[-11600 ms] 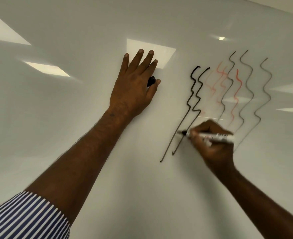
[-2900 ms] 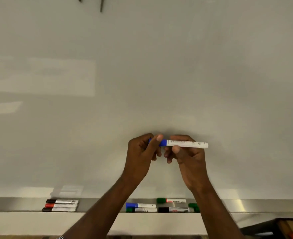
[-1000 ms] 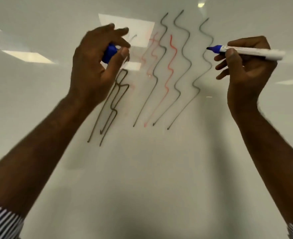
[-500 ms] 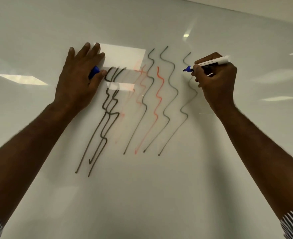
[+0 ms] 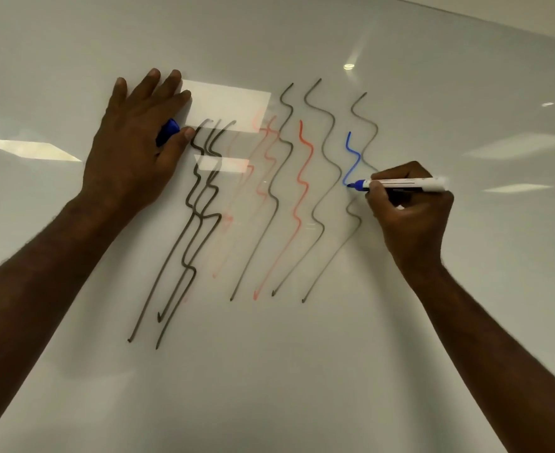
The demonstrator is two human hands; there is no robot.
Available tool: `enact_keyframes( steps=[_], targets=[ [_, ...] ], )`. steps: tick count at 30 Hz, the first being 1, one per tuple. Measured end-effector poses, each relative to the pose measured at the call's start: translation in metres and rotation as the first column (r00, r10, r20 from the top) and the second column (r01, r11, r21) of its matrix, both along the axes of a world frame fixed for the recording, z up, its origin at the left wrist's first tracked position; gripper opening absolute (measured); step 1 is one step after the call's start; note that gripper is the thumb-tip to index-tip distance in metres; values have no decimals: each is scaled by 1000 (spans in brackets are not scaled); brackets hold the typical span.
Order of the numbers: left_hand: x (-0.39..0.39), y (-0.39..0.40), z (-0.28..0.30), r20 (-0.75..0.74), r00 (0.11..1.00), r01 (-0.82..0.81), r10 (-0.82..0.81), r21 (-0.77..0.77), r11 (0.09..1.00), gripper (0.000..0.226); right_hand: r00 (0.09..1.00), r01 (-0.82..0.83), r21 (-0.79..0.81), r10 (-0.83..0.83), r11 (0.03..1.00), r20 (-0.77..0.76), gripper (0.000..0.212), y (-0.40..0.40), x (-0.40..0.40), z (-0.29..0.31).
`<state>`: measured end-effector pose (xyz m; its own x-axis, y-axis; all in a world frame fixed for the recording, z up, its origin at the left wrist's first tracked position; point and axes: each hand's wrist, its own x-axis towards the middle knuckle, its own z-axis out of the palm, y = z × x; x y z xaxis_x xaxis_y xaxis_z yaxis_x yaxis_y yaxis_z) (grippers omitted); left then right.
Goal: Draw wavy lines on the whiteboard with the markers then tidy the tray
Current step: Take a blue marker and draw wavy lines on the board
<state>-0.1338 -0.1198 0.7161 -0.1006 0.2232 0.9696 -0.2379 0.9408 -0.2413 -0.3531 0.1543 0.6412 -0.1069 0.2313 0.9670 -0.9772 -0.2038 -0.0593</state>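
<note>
The whiteboard (image 5: 269, 371) fills the view and carries several black and red wavy lines (image 5: 302, 191). My right hand (image 5: 410, 214) grips a blue marker (image 5: 400, 184) with a white barrel, its tip touching the board at the lower end of a short fresh blue wavy line (image 5: 351, 158). My left hand (image 5: 135, 152) lies flat against the board left of the lines, fingers spread, with the blue cap (image 5: 168, 131) pinned between thumb and palm. The tray is out of view.
Ceiling lights reflect as bright patches (image 5: 227, 103) on the glossy board. The board's top edge (image 5: 498, 24) runs across the upper right corner. Bare board surface lies below and to both sides of the lines.
The marker tip has come down from the top of the rightmost black line and left a blue wavy stroke between two black lines. My left hand stays pressed on the board with the cap.
</note>
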Motion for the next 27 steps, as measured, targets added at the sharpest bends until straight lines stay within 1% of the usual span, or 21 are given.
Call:
enact_keyframes(
  steps=[2,5,8,9,12,14,16,17,18,19,20,22,24,27],
  targets=[
    [0,0,0,-3,1000,1,-1,-4,1000,54,999,-42,-23,43,999,10,3,0,1,-13],
    [0,-1,-1,-13,1000,2,-2,-6,1000,53,999,6,64,-3,998,-36,3,-3,4,-40],
    [0,-1,-1,-10,1000,5,-5,-3,1000,53,1000,-13,30,13,999,-1,6,-2,8,-65],
    [0,-1,-1,-11,1000,4,-4,0,1000,53,1000,-17,48,18,999,-19,7,-3,10,-76],
    [0,0,-1,-10,1000,2,-2,3,1000,53,992,1,242,30,970,-125,4,-11,22,-117],
    [0,1,-2,-8,1000,0,0,0,1000,53,986,16,317,37,948,-160,6,-11,29,-125],
    [0,1,-2,-9,1000,3,-3,2,1000,54,978,19,301,45,953,-205,6,-1,26,-102],
    [0,1,-2,-10,1000,3,-3,3,1000,54,976,29,253,27,967,-218,7,4,24,-84],
    [0,0,-2,-12,1000,3,-3,5,1000,54,980,27,182,10,983,-197,13,9,19,-62],
    [0,0,-2,-13,1000,2,-2,5,1000,53,990,-1,96,15,995,-144,19,13,14,-38],
    [0,1,-2,-14,1000,2,-2,5,1000,53,995,-36,8,37,999,-96,20,17,9,-16],
    [1,1,-2,-17,1000,3,-3,4,1000,51,997,-66,-109,61,992,-54,14,23,0,24],
    [1,0,-2,-20,1000,3,-3,1,1000,50,999,-48,-151,45,987,-23,7,28,-6,50],
    [1,0,-2,-20,1000,5,-5,1,1000,50,1000,2,-152,-4,988,-11,6,28,-10,69]
  ],
)
